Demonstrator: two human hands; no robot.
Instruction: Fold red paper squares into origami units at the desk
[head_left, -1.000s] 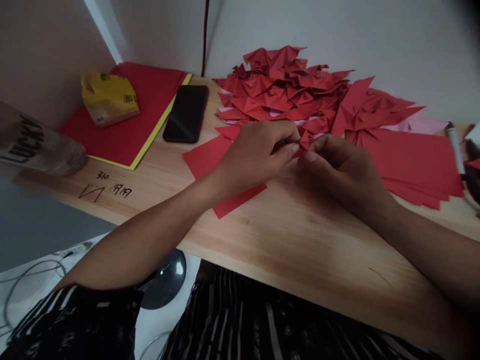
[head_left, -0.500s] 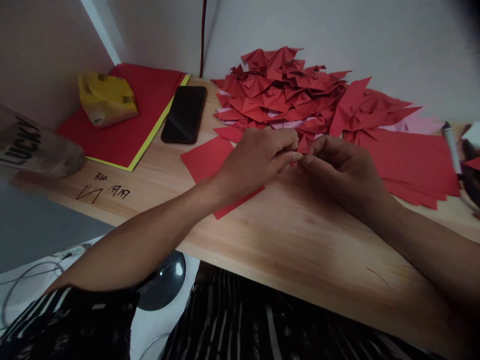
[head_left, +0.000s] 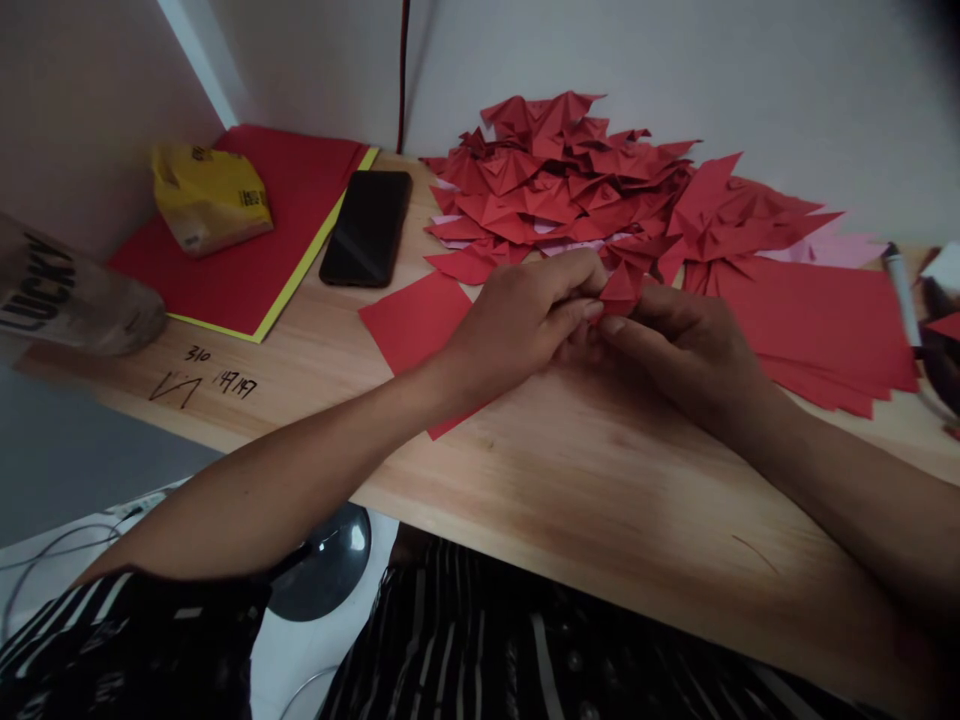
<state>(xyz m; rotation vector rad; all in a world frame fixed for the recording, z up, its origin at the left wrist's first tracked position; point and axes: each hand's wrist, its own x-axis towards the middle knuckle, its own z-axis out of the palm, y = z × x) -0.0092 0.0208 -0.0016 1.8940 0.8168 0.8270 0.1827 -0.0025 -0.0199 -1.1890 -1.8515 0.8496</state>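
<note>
My left hand and my right hand meet over the wooden table, both pinching a small folded red paper piece between thumbs and fingers. The piece shows as a red triangle above my fingertips; the rest is hidden by the fingers. A flat red paper sheet lies under my left wrist. Just behind my hands is a heap of several folded red paper pieces.
A stack of flat red sheets lies at the right, with a white marker past it. A black phone, a red and yellow folder carrying a yellow packet, and a clear bottle sit at the left.
The folded red piece has risen between my fingertips and shows more as a triangle. My hands have shifted slightly nearer each other; the view has drifted a little.
</note>
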